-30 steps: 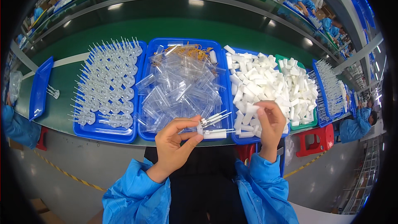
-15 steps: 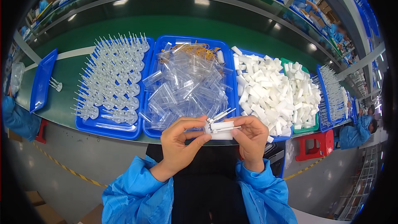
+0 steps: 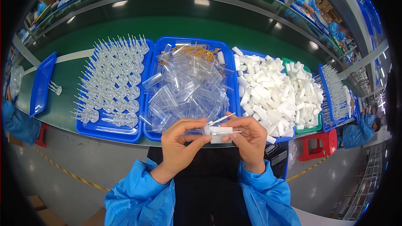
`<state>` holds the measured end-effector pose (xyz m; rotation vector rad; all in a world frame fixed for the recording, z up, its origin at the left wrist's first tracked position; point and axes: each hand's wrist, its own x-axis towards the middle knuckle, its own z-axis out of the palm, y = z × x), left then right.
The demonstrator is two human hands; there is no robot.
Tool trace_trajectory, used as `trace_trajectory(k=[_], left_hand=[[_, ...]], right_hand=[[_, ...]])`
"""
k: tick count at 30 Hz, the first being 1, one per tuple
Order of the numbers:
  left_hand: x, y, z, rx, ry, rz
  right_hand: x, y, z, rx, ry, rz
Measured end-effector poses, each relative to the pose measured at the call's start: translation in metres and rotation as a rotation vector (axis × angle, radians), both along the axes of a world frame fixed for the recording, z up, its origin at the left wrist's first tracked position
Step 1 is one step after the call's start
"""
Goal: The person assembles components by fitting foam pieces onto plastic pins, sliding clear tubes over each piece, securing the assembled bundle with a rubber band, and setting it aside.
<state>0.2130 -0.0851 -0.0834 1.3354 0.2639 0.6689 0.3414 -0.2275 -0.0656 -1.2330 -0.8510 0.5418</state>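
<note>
My left hand (image 3: pixel 178 142) grips the round base of a white pronged plastic part (image 3: pixel 206 130) between thumb and fingers. The part's thin prongs point right, and white foam-like blocks (image 3: pixel 221 130) lie among them. My right hand (image 3: pixel 251 142) is closed about the prongs' right ends, thumb and fingertips pinching there; one slim rod (image 3: pixel 222 119) angles up beside its fingers. What the right fingertips cover is partly hidden. Both hands hover over the near edge of a blue tray (image 3: pixel 231 71) of clear plastic sleeves (image 3: pixel 184 90).
Left stands a blue tray (image 3: pixel 100 131) with rows of similar pronged parts (image 3: pixel 111 83). White blocks (image 3: pixel 268 92) heap up in trays at right. Yellow rubber bands (image 3: pixel 197 51) lie behind the sleeves. A red stool (image 3: pixel 320 144) stands at right; co-workers in blue sit at both sides.
My right hand has shifted slightly left, its fingers more curled around the prongs. The foam-like blocks show less beyond its fingertips. My left hand keeps its grip on the base.
</note>
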Motion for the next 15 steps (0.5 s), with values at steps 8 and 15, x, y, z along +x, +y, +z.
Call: trace_trajectory(k=[8, 15], left_hand=[[0.001, 0.001, 0.001, 0.034, 0.046, 0.01], [0.0, 0.003, 0.001, -0.063, 0.019, 0.015]], right_hand=[[0.001, 0.006, -0.001, -0.156, -0.038, -0.054], [-0.01, 0.015, -0.013, 0.125, 0.038, -0.19]])
